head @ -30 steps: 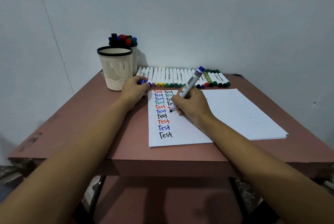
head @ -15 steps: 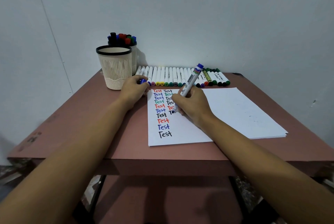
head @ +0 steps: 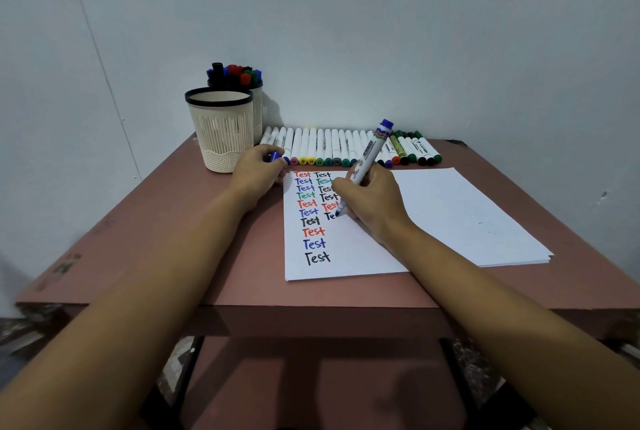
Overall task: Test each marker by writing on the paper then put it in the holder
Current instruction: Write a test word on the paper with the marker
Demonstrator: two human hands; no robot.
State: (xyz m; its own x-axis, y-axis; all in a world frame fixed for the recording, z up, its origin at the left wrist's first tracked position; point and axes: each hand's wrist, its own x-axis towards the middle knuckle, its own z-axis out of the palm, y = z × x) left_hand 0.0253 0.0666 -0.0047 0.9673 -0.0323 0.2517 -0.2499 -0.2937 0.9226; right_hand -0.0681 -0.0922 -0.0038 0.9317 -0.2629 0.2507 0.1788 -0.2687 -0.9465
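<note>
Gripping marker (head: 367,159) on paper (head: 450,214), right hand (head: 375,202); pinching cap (head: 276,156), left hand (head: 258,176).

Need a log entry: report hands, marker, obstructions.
Right hand grips marker, tip on paper, mid-word. Left hand holds blue cap. Front holder unobstructed.

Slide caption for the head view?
Right hand writes on paper with blue marker; left hand holds blue cap.

Blue marker (head: 369,151) tilted, tip on paper (head: 450,214); holder (head: 221,133) upright, back-left.
</note>
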